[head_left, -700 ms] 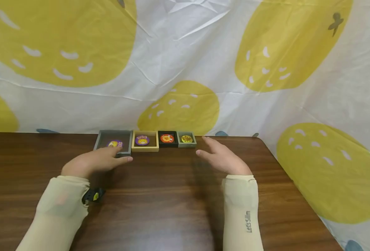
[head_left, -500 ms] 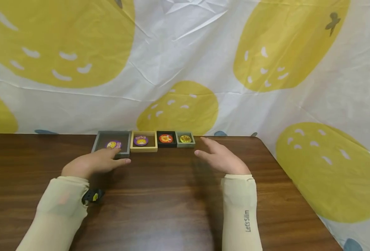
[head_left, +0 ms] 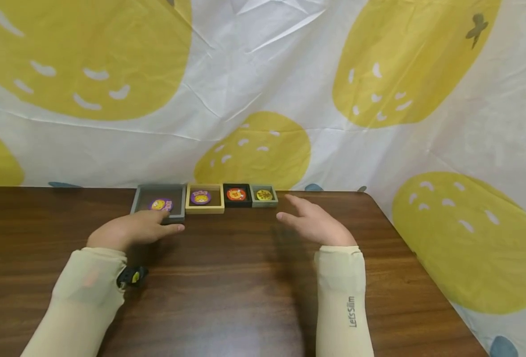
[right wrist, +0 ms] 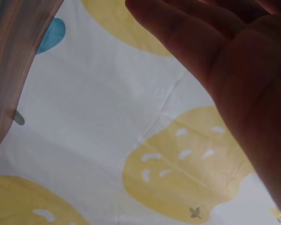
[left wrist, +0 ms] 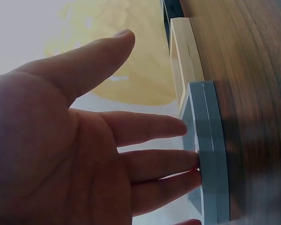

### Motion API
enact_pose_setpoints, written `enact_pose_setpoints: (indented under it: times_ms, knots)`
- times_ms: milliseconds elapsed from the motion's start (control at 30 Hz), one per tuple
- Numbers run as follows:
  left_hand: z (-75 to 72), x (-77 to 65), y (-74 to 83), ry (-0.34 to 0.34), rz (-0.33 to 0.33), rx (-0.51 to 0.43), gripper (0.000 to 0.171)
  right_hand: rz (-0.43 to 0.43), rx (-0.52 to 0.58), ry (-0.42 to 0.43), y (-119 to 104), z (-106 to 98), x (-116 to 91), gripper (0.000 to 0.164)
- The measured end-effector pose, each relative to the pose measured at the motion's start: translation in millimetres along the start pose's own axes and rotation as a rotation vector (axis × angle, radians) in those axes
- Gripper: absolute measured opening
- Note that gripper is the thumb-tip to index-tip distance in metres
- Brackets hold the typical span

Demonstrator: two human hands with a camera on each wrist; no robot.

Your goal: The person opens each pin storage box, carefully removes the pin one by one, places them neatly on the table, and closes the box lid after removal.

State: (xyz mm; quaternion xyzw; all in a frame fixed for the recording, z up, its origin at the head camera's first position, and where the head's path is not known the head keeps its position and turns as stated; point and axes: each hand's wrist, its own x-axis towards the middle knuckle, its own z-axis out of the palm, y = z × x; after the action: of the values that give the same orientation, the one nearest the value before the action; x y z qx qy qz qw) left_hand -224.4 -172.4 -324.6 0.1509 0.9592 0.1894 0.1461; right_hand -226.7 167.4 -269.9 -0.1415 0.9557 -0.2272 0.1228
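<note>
Four framed boxes would be several small square trays, standing side by side at the far table edge in the head view. A large grey tray [head_left: 179, 217] is leftmost, holding a purple badge [head_left: 161, 205] with a yellow face. Beside it come a cream tray [head_left: 205, 210] with another purple badge, a black tray [head_left: 238, 204] with a red badge, and a small grey-green tray [head_left: 264, 204] with a yellow one. My left hand [head_left: 131, 230] is over the large tray's near side, fingers extended; contact is unclear. My right hand [head_left: 317, 224], fingers extended, is right of the smallest tray, holding nothing.
The brown wooden table [head_left: 227, 297] ends at its back against a white curtain [head_left: 263, 89] with yellow fruit prints. More curtain runs along the right side. A black band [head_left: 132, 276] shows at the left wrist.
The head view has shifted slightly. Both hands and the trays stay almost where they were.
</note>
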Motion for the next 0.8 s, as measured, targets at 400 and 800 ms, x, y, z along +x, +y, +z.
enact_pose_setpoints:
  times_ms: [400, 800]
  knots:
    - [2.3, -2.6, 2.0, 0.007, 0.009, -0.004, 0.053, -0.007, -0.022, 0.012, -0.3, 4.6, -1.1, 0.066]
    - [-3.3, -8.1, 3.1, -0.007, -0.037, 0.033, 0.055, -0.026, -0.052, 0.008, -2.7, 2.6, -3.3, 0.066]
